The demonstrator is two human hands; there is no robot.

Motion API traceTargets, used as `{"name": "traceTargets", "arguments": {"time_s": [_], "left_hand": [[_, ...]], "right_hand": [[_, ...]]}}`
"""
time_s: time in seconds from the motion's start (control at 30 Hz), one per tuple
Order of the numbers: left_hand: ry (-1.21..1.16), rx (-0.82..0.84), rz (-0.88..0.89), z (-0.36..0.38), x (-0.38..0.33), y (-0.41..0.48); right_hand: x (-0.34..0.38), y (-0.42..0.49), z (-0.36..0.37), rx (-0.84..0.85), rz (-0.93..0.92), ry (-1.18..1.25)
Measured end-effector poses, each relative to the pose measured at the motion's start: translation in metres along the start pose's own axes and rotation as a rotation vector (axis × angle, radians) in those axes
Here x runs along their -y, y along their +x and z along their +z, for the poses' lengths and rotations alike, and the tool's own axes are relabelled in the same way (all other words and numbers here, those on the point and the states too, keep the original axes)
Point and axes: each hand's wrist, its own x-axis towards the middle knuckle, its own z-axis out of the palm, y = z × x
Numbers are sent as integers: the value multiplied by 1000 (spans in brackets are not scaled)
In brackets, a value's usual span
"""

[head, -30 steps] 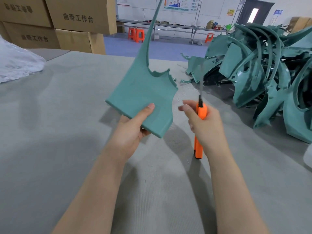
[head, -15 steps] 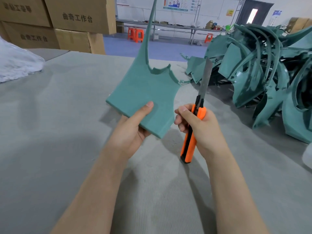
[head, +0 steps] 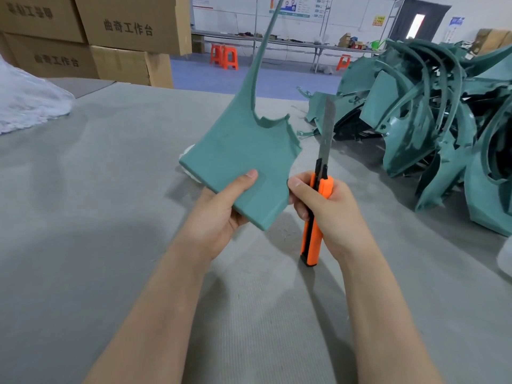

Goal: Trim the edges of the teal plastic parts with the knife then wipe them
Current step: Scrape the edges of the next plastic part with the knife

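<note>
Head | left hand (head: 219,217) grip pinches teal part (head: 238,162) | right hand (head: 329,214) grip wraps knife (head: 323,187)

Two hands (head: 213,217) (head: 332,214), one knife (head: 322,173), one held part (head: 238,159), four boxes (head: 36,15) (head: 133,23) (head: 50,62) (head: 124,65)

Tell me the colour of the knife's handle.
The knife handle is orange with a black edge; the head view shows it best.

Single head-worn wide-angle view: looking forward and down along the surface (head: 83,245), sitting close above its near part.
</note>
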Motion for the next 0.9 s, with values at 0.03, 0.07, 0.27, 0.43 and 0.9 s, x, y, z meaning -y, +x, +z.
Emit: {"name": "traceTargets", "arguments": {"time_s": [0.03, 0.07, 0.27, 0.43, 0.9], "left_hand": [[-3, -3, -3, 0, 0, 0], [-12, -9, -10, -1, 0, 0], [-127, -42, -33, -7, -3, 4], [-217, -58, -59, -8, -3, 5], [-393, -177, -77, -4, -10, 2]], "right_hand": [[0, 0, -1, 15, -13, -25], [-1, 0, -2, 19, -22, -48], [-11, 10, -10, -327, 11, -152], [-22, 13, -16, -407, -62, -583], [-19, 1, 3, -147, -166, -495]]}}
